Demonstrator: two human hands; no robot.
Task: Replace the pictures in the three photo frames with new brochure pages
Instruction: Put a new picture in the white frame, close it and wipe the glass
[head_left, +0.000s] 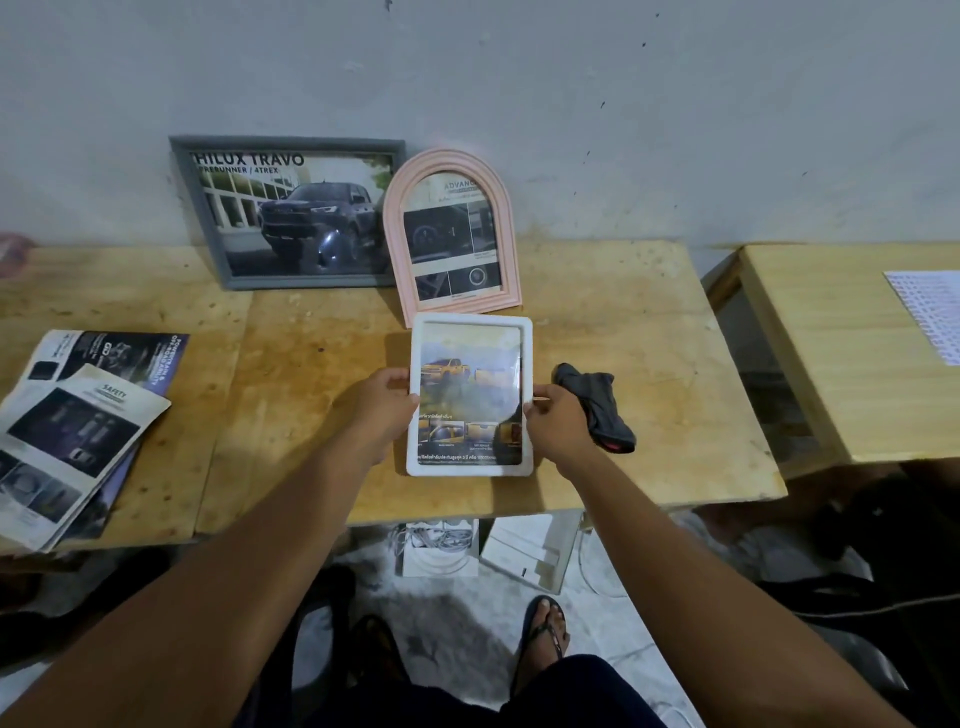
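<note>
A white rectangular photo frame (470, 395) with a brochure page of an orange pickup truck is held upright over the wooden table (322, 364). My left hand (382, 402) grips its left edge and my right hand (556, 421) grips its right edge. Behind it, a pink arched frame (451, 234) showing a dark brochure page leans on the wall. To its left leans a grey rectangular frame (291, 213) with a dark truck picture. Loose brochure pages (78, 431) are stacked at the table's left front.
A dark grey cloth (600, 405) lies on the table just right of my right hand. A second wooden table (831, 338) with a printed sheet (930, 312) stands to the right. Boxes and cables sit on the floor under the table's front edge.
</note>
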